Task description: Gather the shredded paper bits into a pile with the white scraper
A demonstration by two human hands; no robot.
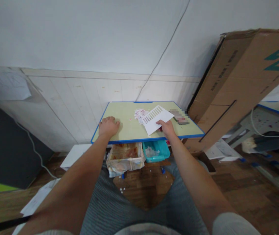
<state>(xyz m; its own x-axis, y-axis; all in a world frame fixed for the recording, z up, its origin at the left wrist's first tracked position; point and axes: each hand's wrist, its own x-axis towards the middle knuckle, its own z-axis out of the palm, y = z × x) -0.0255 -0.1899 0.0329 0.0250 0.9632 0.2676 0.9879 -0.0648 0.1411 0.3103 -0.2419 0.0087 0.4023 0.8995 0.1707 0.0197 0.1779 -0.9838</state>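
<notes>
Head view: left hand [108, 126] rests flat, fingers loosely curled, on worktop [120, 130], likely steadying it. Right hand [167, 128] pinches white slotted card [157, 119] by near edge, tilted beside paper scraps [139, 115], as if to scrape.

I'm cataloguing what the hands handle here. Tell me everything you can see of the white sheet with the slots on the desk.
The white slotted sheet looks like thin card or plastic, rectangular, with a row of narrow parallel slots along its far edge. It lies tilted across the right half of the blue-edged desk, flat or nearly so. The right hand grips its near right corner. Its far left corner sits by or over a small pile of pinkish-white scraps. The left hand rests apart from it.
</notes>
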